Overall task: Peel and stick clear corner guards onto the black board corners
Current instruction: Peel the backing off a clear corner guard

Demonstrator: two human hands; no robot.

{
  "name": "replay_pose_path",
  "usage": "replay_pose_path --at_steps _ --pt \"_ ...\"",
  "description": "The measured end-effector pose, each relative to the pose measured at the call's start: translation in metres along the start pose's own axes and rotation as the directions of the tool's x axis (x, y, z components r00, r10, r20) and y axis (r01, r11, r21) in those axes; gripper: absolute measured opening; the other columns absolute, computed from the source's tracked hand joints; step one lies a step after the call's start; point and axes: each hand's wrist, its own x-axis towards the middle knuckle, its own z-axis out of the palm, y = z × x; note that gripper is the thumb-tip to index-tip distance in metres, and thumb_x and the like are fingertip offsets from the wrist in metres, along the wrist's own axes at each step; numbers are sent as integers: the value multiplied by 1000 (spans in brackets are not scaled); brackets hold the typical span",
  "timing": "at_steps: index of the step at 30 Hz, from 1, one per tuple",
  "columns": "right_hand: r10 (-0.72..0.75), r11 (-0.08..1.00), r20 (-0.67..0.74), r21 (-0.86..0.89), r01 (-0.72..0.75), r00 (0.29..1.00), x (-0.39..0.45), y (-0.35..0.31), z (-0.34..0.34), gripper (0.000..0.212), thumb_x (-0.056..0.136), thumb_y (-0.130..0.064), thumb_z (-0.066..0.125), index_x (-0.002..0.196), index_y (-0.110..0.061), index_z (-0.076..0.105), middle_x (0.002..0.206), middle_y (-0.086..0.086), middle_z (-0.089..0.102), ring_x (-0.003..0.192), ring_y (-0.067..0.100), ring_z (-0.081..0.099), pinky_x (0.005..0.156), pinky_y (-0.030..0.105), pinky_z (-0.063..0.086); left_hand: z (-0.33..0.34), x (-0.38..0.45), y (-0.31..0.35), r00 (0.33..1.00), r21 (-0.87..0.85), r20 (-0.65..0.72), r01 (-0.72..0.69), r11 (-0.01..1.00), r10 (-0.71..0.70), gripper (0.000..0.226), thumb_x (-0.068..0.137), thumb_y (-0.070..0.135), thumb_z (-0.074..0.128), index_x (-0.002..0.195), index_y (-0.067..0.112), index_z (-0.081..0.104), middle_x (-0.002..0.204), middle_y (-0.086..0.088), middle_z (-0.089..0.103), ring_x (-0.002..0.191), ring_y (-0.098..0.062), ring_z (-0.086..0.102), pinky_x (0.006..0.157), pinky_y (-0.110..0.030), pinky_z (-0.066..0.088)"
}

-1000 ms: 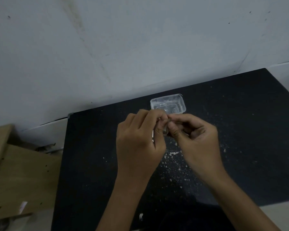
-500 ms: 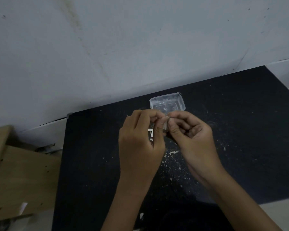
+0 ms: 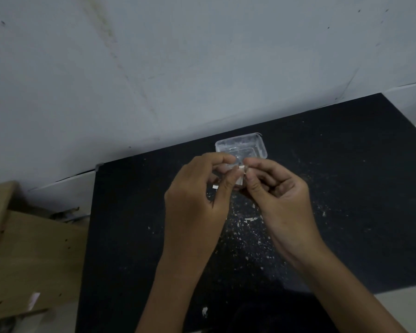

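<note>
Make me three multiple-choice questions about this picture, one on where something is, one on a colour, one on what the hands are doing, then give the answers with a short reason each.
1. Where is the clear plastic box?
A. On the black board, just beyond the hands
B. On the wooden furniture at the left
C. On the floor

2. What colour are the scraps scattered on the board?
A. Red
B. White
C. Blue

3. What are the hands doing?
A. Resting flat on the board
B. Both pinching a small corner guard between them
C. Lifting the box

Answers:
1 A, the box sits near the board's far edge.
2 B, the bits show pale against black.
3 B, the left hand and right hand meet fingertip to fingertip on it.
</note>
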Motion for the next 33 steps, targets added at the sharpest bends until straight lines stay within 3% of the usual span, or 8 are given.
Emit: replay_pose_path --at_steps 3,9,21,33 --pt "-15 999 -6 -33 14 1000 0 0 0 25 81 -19 67 105 -12 72 98 13 74 98 32 70 90 41 57 -3 3 -3 996 76 11 -85 993 85 12 92 21 75 103 16 73 98 8 69 84 -5 63 75 -21 52" --pt "-54 996 7 -70 54 999 1 -2 -1 22 81 -17 68 102 -14 73 96 7 76 91 18 71 80 25 56 -6 9 -6 983 156 45 -183 971 178 12 95 21 71 105 14 73 99 5 69 85 -10 63 73 -33 54" --pt "-108 989 -11 -105 106 994 2 -2 -4 18 82 -14 67 99 -16 73 94 2 76 90 14 72 80 22 56 -6 18 -13 936 278 132 -351 894 327 10 97 18 69 102 9 73 98 -4 68 84 -18 60 75 -31 47" --pt "-131 982 -13 -135 128 991 4 1 -5 18 85 -2 68 102 -8 72 93 4 76 88 15 72 79 23 57 9 10 -8 971 293 139 -229 929 195 10 97 14 59 106 12 64 103 -4 59 89 -21 54 69 -41 51"
